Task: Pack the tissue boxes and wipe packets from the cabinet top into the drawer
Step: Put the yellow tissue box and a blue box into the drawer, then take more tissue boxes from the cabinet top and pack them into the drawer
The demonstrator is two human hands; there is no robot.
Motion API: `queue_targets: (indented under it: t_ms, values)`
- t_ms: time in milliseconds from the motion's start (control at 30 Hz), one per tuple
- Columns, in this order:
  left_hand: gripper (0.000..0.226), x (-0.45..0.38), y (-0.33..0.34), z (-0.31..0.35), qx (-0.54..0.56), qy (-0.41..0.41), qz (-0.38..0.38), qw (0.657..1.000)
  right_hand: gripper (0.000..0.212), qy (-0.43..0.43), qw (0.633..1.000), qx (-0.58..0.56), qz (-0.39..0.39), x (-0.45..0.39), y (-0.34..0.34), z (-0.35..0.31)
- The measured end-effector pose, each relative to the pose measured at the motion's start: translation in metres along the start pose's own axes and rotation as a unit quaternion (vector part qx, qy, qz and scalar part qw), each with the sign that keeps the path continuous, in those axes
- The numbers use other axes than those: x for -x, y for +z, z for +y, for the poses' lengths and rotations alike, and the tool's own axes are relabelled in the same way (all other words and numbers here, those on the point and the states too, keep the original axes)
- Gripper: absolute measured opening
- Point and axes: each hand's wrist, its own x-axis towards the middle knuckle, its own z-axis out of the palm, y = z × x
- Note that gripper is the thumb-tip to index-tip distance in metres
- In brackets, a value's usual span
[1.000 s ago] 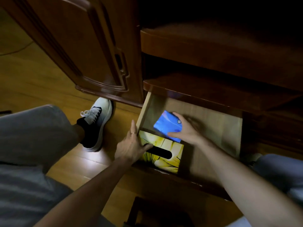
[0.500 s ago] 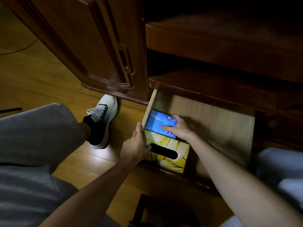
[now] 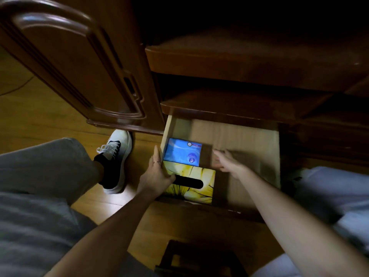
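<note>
The bottom drawer (image 3: 249,140) stands pulled out, pale wood inside. A yellow tissue box (image 3: 199,191) with a dark oval slot lies in its near left corner. Behind it, flat against the left wall, lies a blue wipe packet (image 3: 180,151). My left hand (image 3: 156,173) rests on the drawer's left edge and the yellow box's corner, thumb by the slot. My right hand (image 3: 225,161) hovers blurred just right of the blue packet, fingers spread, holding nothing.
An open cabinet door (image 3: 75,62) hangs at the left above the wooden floor. Dark shelves (image 3: 249,60) overhang the drawer. My left leg and white shoe (image 3: 117,152) sit left of the drawer. A dark stool (image 3: 195,258) stands below.
My right hand set the blue packet down flat behind the yellow box, let go and drew off to the right. The left hand stayed on the drawer edge.
</note>
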Motion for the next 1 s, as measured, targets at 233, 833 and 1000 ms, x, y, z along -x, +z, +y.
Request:
queue_targets:
  t_ms: [233,833,1000]
  values:
    - [0.090,0.017,-0.074,0.109,0.128,0.151,0.204,0.959,0.048,-0.238,0.968,0.041,0.064,0.110,-0.057,-0.089]
    - [0.049,-0.036,-0.322,0.420,-0.128,0.378,0.285,0.872,0.052,-0.347,0.752,0.394,0.398,0.276,-0.248,-0.326]
    - [0.065,-0.106,-0.315,0.456,-0.151,0.345,0.227,0.898,0.035,-0.369,0.691,0.388,0.485,0.243,-0.271,-0.388]
